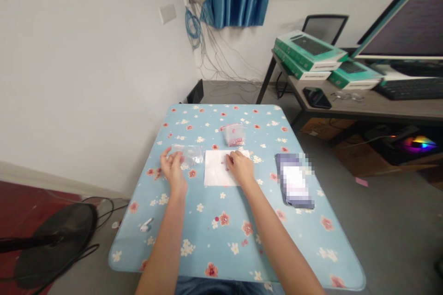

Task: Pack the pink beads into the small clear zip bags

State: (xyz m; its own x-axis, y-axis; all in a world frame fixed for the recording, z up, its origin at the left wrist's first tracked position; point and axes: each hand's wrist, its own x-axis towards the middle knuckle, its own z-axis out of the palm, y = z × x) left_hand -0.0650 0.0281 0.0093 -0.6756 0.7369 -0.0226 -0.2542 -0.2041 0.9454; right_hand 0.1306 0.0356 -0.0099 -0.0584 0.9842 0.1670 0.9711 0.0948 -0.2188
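As I watch remotely through the head camera, I have a white sheet (pixel 212 176) flat on the flowered table (pixel 199 230), its right part beneath the right hand (pixel 238 164), its left edge well apart from the left hand (pixel 173 168). Clear plastic bag (pixel 194 154) lies between left hand and sheet, its left end at the left fingertips. Left fingers loosely curled, thumb and index apart; can't tell whether they grip the bag. Right fingertips drawn close together over the sheet, small red pieces (pixel 227 169) just left of them; I can't tell if anything is pinched. Sheet's long axis runs left to right, edges roughly square to me, far right corner showing past the hand. Clear bag's long axis also runs left to right, slightly askew. Beyond the sheet, zip bag (pixel 233 133) sits with its red strip along the far edge, red contents bunched toward me. Blurred-out device (pixel 296 179) right, earbud (pixel 146 226) near left.
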